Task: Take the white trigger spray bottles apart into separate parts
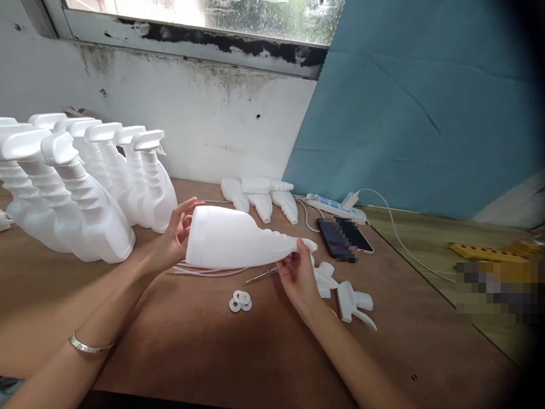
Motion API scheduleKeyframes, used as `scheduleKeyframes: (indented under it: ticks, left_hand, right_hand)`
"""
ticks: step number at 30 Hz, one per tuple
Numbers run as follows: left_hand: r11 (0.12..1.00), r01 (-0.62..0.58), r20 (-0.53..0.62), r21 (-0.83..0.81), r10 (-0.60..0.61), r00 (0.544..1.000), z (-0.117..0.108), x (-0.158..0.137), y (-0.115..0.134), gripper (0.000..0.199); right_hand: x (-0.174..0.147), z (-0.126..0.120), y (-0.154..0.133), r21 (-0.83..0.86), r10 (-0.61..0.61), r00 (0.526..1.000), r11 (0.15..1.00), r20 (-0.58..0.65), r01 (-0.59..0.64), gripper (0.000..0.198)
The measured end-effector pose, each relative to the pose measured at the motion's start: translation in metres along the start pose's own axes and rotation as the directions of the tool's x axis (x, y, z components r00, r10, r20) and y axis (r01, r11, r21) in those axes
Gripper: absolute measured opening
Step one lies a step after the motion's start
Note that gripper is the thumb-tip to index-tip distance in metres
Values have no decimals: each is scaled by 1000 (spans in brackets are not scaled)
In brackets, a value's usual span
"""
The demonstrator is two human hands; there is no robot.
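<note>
A white plastic spray bottle [230, 236] lies sideways in the air between my hands, its base to the left and its neck to the right. My left hand [179, 230] is closed against the base end. With thumb and fingers, my right hand [298, 272] grips the neck. Below the bottle, several white ring washers [240, 301] lie in a small pile. A thin screwdriver [260, 276] rests by my right hand, and thin white tubes [213, 272] run under the bottle. Right of my right hand are white trigger spray heads [351, 301].
Several spray bottles with heads fitted [85, 193] stand at the left. Bottles without heads [258, 204] lie by the wall. Two phones [336, 238] and a power strip [336, 207] with a white cable sit at the back right of the brown table [204, 358].
</note>
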State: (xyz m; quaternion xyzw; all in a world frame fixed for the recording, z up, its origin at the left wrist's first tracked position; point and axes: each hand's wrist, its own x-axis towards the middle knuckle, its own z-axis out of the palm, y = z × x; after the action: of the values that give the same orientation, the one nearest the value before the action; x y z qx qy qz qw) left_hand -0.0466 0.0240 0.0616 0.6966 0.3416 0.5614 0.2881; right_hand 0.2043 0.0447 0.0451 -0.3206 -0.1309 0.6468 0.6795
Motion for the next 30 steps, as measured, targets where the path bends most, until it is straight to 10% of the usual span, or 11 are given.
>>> scheduleKeyframes:
  ticks: [13, 20, 24, 30]
  left_hand:
    - [912, 403, -74, 80, -398, 915, -3, 1, 0, 46]
    - [673, 723, -68, -155, -738, 672, -2, 0, -22, 53]
    - [571, 792, -81, -214, -819, 568, -5, 3, -29, 52]
    - [546, 808, -176, -222, -837, 517, -8, 3, -34, 52]
  right_hand:
    - [-4, 0, 3, -114, -148, 985, 981, 83, 157, 23]
    - [-7, -3, 6, -293, -460, 865, 815, 199, 500, 17]
    - [-15, -1, 2, -350, -661, 702, 612, 265, 709, 20]
    - [-20, -30, -23, -275, -821, 224, 85, 525, 958, 36]
